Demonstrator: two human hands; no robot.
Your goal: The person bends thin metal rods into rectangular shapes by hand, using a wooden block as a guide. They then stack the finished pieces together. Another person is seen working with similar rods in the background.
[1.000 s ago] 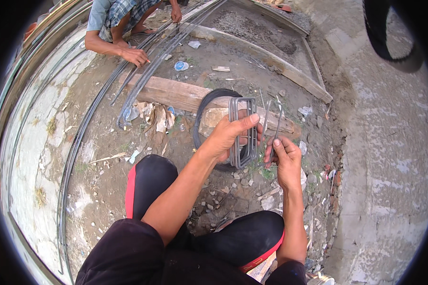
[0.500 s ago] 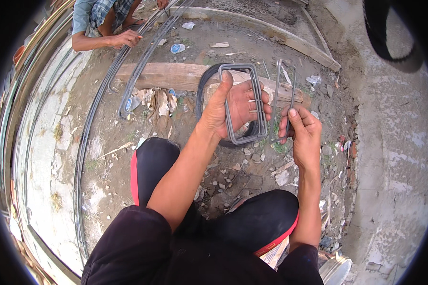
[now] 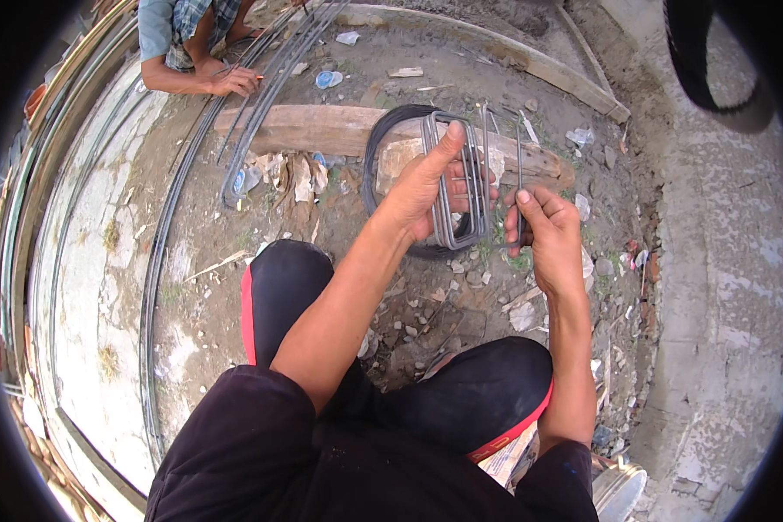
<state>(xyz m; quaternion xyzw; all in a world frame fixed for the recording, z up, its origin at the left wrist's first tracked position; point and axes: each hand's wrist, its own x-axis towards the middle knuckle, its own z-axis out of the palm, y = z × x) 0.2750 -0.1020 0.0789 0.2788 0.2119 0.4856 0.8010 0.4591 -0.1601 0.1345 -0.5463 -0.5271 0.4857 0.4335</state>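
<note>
My left hand (image 3: 419,193) is wrapped around several rectangular steel rebar stirrups (image 3: 465,240), thumb raised along one side and fingers passing through the loops. Just right of them, my right hand (image 3: 548,228) pinches one more rebar stirrup (image 3: 519,157) between thumb and fingers. That single stirrup stands upright, its near end partly hidden by my fingers. Behind the left-hand bundle, a coil of dark wire (image 3: 376,161) lies on the ground against a wooden beam (image 3: 322,130).
At the upper left a crouching person's hand (image 3: 235,82) rests by long steel bars (image 3: 265,100). More bars (image 3: 152,304) run along the left. Stones and scraps litter the dirt; a concrete strip (image 3: 713,304) lies right. A round container (image 3: 622,491) is at lower right.
The left-hand stirrups have turned and fanned apart, and that hand has moved slightly right and up. The right-hand stirrup has shifted a little left. The other person's hand has moved slightly.
</note>
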